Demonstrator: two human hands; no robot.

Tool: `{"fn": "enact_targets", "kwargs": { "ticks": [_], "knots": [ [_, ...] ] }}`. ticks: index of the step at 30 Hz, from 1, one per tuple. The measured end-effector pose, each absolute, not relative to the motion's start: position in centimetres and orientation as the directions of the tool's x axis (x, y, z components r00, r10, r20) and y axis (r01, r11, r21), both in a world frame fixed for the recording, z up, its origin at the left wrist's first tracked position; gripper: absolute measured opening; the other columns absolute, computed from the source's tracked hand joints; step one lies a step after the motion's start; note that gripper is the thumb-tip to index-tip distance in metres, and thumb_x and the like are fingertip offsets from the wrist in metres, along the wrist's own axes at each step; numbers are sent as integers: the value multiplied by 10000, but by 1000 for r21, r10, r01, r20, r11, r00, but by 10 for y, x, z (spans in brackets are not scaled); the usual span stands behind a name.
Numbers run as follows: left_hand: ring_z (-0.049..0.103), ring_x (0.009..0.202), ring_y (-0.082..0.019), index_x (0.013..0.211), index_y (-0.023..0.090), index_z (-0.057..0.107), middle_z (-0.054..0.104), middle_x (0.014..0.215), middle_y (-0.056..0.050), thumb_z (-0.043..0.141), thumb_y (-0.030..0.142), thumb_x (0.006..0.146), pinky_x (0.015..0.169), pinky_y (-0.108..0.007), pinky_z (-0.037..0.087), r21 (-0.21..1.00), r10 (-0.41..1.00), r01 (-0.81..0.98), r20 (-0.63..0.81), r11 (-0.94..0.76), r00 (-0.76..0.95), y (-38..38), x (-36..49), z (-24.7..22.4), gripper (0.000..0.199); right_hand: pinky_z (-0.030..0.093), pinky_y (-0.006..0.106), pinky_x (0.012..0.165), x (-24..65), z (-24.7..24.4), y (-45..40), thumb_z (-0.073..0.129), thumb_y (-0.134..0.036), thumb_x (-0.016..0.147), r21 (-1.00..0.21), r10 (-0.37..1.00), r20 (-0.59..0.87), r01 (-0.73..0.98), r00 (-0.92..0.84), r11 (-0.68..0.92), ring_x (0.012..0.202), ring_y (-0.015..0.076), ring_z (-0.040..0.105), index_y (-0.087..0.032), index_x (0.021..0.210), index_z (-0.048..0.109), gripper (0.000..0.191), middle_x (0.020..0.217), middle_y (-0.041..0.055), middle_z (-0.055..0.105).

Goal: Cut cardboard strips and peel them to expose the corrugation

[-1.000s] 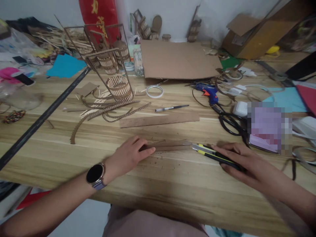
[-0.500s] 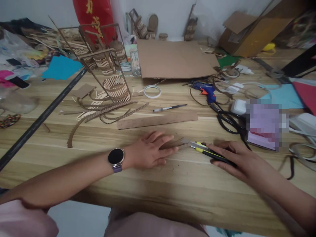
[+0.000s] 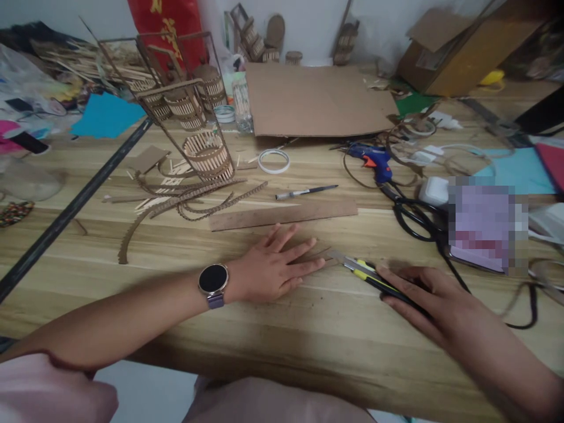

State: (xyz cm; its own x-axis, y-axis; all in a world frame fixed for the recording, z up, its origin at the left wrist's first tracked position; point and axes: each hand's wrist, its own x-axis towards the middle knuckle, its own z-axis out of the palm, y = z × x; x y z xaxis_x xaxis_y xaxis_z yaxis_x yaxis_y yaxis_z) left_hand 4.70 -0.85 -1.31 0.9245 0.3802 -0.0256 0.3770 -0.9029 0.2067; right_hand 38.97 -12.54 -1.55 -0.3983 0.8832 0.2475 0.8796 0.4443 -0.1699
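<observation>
My left hand (image 3: 275,264) lies palm down on the wooden table, fingers spread. Beneath its fingertips is a thin brown strip (image 3: 324,254), largely covered by the hand, so its full shape is hidden. In my right hand (image 3: 429,299) is a yellow and black utility knife (image 3: 368,273). Its blade is out and points left, the tip at the strip just beyond my left fingertips; I cannot tell whether it touches. Just above my left hand lies a longer flat cardboard strip (image 3: 286,216), with a pen (image 3: 307,192) beyond it.
Curled corrugated strips (image 3: 154,212) lie left, before a small slatted basket (image 3: 208,157) with a tall handle. A tape roll (image 3: 274,170), blue glue gun (image 3: 374,161) and black-handled scissors (image 3: 414,220) sit farther back. A cardboard sheet (image 3: 321,100) lies behind; a black bar (image 3: 74,208) crosses the left.
The view has shifted slightly. My left fingers are spread a little wider on the strip. The knife, still in my right hand, has turned slightly, its handle end lower in view.
</observation>
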Motion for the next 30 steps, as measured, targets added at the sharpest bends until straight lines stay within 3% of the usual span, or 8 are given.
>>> {"fn": "enact_targets", "kwargs": {
  "ticks": [10,16,22,30],
  "knots": [
    [3,1602,-379,1623,365,311,225,1723,-5,360,403,1101,1267,-650,51,202,379,371,2,-907,925,-9,45,-16,525,633,355,742,383,-11,-137,466,-474,1035,-102,900,225,909,-374,403,938,253,740,-234,1389,666,472,1104,127,706],
    [-13,1599,-393,1626,336,307,231,1721,-25,375,400,1095,1249,-693,54,210,398,390,-3,-897,917,-9,48,-15,540,626,359,769,380,-13,-135,486,-511,1019,-193,926,210,915,-315,355,943,250,726,-256,1384,675,483,1083,120,704],
    [-3,1599,-384,1630,266,305,284,1705,-31,352,386,1089,1251,-694,71,217,444,437,-17,-873,896,-10,61,-14,556,610,432,838,379,-22,-113,482,-508,1015,-260,926,235,900,-294,351,988,270,701,-274,1380,677,475,1106,128,703],
    [9,1598,-389,1642,190,265,253,1714,-55,323,361,1087,1254,-687,50,192,484,479,-26,-856,875,-13,65,-15,583,612,404,814,378,-22,-122,513,-489,1009,-238,932,221,911,-286,336,974,263,706,-244,1381,675,473,1118,129,697]
  ]
}}
